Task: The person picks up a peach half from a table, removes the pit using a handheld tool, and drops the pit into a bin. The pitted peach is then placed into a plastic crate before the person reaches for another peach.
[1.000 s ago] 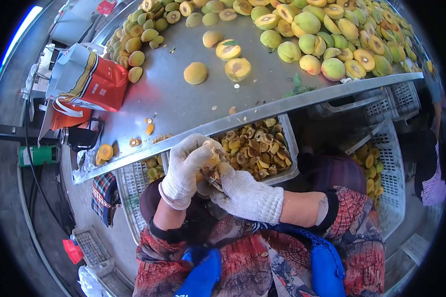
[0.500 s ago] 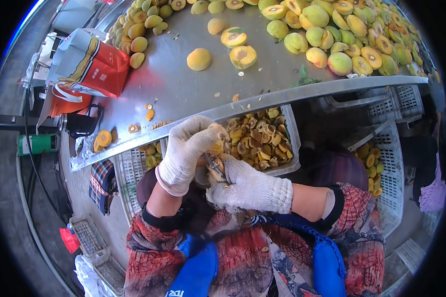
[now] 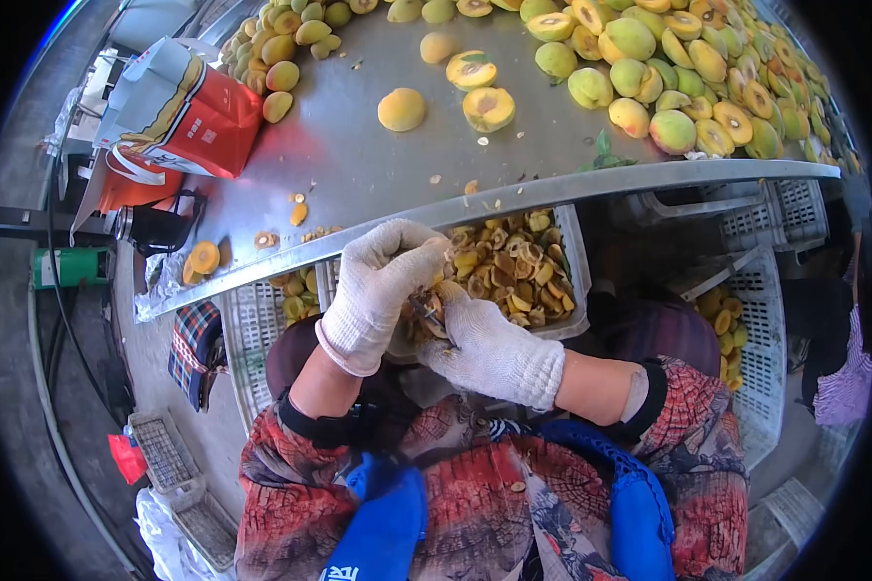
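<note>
I see the steel table [image 3: 358, 174] filling the top of my view, its far side heaped with a pile of green-yellow fruit [image 3: 688, 68], many of them halved. Two cut halves [image 3: 480, 89] and one whole fruit [image 3: 402, 108] lie apart on the bare middle of the table. At the table's left end sits a red and white paper bag [image 3: 189, 111].

Under the table edge a white crate [image 3: 570, 261] holds pits and fruit scraps. Further right, a second slatted crate [image 3: 770, 358] carries yellow pieces. Another person's purple sleeve [image 3: 843, 382] shows at the far right edge.

Both of my hands wear white knit gloves and meet just in front of the near-left corner of the white crate. My left hand [image 3: 378, 290] is curled tightly, fingers [image 3: 419, 247] wrapped over a fruit half [image 3: 419, 312] that I can only glimpse between the gloves. My right hand [image 3: 489, 349] is closed around a small knife [image 3: 430, 316], the fingers narrow on the handle and the dark blade touching the fruit half. How much of the fruit is already cut I cannot tell, as the gloves hide it.
</note>
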Demonstrator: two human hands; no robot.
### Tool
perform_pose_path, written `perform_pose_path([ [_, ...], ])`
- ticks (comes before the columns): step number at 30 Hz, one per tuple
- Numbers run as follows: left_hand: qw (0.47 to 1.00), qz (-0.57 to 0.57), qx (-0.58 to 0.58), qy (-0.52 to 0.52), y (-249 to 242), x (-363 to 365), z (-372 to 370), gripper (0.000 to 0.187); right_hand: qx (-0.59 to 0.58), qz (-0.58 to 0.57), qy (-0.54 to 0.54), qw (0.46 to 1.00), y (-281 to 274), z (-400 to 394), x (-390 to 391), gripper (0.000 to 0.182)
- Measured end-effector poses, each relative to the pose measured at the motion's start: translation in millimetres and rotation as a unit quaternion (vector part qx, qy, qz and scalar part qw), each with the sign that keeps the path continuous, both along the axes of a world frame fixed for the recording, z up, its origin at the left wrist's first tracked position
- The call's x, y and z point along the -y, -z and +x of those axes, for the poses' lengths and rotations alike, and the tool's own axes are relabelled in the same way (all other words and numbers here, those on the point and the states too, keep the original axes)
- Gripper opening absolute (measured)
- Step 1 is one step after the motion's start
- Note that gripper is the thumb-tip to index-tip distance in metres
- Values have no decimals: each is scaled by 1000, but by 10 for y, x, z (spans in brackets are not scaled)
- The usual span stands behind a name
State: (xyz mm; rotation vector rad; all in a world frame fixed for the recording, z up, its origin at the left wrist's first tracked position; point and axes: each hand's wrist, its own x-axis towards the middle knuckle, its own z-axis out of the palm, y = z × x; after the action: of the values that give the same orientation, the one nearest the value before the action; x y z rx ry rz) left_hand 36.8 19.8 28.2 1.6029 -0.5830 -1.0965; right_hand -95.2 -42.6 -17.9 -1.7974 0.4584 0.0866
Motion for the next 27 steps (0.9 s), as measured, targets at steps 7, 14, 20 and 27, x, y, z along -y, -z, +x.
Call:
perform_pose_path([
  [7, 998, -30, 24, -49, -23, 24, -110, 15, 96, -1, 29, 995, 51, -6, -16, 43],
  [14, 994, -18, 67, -79, -11, 80, -130, 19, 75, -28, 29, 996, 46, 56, 51, 40],
  [20, 992, -8, 100, -81, -34, 81, -185, 18, 45, 71, 14, 996, -21, 32, 34, 47],
  [27, 997, 1, 67, 36, -71, 61, -4, 17, 34, 107, -49, 992, -86, -15, 126, 44],
])
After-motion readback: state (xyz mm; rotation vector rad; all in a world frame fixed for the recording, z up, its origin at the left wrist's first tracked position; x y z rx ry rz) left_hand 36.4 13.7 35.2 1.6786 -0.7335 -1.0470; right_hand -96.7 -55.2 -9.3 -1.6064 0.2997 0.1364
